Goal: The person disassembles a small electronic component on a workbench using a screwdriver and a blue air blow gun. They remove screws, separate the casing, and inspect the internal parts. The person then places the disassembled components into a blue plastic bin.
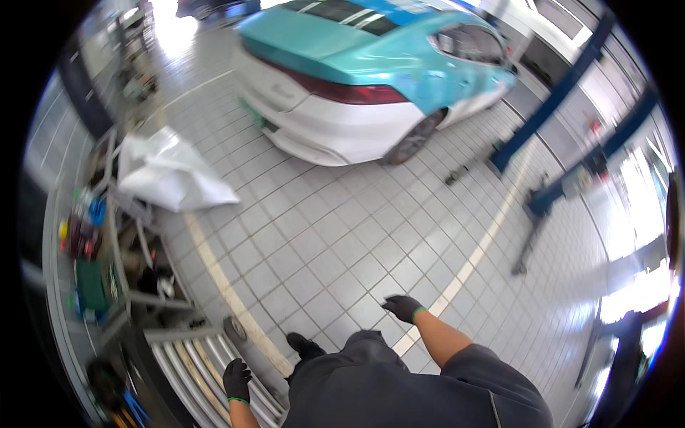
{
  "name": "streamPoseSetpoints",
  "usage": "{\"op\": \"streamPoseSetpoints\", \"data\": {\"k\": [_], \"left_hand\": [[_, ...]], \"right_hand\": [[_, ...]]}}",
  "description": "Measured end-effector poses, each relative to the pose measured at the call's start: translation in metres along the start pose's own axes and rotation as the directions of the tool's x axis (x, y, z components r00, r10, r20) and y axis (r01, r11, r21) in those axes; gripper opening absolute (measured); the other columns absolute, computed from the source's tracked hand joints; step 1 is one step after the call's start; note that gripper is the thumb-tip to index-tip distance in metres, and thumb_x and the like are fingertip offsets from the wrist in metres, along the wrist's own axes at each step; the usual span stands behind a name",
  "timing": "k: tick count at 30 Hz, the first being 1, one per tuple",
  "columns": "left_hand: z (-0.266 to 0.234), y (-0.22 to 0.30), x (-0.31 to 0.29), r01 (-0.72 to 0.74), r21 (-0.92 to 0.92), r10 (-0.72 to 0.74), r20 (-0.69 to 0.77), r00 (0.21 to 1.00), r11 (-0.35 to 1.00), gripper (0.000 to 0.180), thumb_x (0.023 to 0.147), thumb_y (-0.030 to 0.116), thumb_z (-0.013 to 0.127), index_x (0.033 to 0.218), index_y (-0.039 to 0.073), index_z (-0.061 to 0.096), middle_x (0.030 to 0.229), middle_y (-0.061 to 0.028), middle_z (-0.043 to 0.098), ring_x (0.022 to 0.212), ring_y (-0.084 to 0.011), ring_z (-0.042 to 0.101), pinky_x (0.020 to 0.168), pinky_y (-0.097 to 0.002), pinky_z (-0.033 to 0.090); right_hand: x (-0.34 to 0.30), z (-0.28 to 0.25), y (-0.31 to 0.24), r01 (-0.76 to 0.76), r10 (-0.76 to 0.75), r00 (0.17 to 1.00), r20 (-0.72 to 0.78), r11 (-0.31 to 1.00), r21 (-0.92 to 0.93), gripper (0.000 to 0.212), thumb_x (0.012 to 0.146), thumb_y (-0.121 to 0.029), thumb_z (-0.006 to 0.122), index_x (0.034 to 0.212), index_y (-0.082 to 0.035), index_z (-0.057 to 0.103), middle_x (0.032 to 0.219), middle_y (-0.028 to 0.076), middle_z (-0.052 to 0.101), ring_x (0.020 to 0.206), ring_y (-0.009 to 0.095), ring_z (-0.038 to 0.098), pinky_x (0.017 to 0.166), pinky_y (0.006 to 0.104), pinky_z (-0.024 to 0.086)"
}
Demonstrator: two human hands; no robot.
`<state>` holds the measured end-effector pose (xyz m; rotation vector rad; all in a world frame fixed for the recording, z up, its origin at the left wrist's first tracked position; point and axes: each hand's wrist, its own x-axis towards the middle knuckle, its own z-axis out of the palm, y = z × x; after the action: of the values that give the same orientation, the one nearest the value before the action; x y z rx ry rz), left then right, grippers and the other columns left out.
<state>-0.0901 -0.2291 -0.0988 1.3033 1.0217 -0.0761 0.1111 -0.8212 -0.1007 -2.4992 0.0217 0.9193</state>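
My left hand [237,380], in a black glove with a green cuff edge, is low at the left, over or beside a tool cabinet [193,371] with silver drawer fronts. Its fingers are loosely bent and apart, and I see nothing in them. Away from my body, above the tiled floor [342,264], hangs my right hand [404,308] in a matching glove. Its fingers point left, slightly parted, with no held thing that I can make out. Ahead stands a teal and white car [335,93], its rear toward me.
White sheeting [171,171] drapes off a metal rack [118,235] of bottles and parts on the left. A caster wheel [235,329] juts out by the cabinet. Blue lift posts [549,100] stand at the right, with a lift arm [531,242] low beside them.
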Motion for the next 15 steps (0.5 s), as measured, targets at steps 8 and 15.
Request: {"op": "streamPoseSetpoints", "data": {"k": [8,15], "left_hand": [[0.074,0.266,0.179,-0.274,0.139,0.254,0.148,0.956,0.952,0.041,0.098,0.035,0.075,0.127,0.007,0.069,0.104,-0.0073,0.073,0.081,-0.0210,0.067,0.070,-0.0362,0.055],[0.173,0.313,0.214,-0.485,0.857,0.195,0.453,0.870,0.174,0.049,0.101,0.045,0.057,0.125,0.006,0.073,0.135,-0.0193,0.069,0.123,-0.0404,0.066,0.107,-0.0478,0.051]], "right_hand": [[0.082,-0.017,-0.060,-0.040,0.046,0.998,-0.041,0.991,0.127,0.072,0.104,-0.062,0.049,0.150,-0.007,0.059,0.152,0.018,0.061,0.142,0.037,0.055,0.119,0.0442,0.042],[0.148,0.049,0.106,0.025,0.071,0.934,0.351,0.965,-0.261,0.050,0.107,-0.021,0.043,0.156,-0.019,0.053,0.150,0.015,0.062,0.132,0.034,0.064,0.110,0.0472,0.052]]}}
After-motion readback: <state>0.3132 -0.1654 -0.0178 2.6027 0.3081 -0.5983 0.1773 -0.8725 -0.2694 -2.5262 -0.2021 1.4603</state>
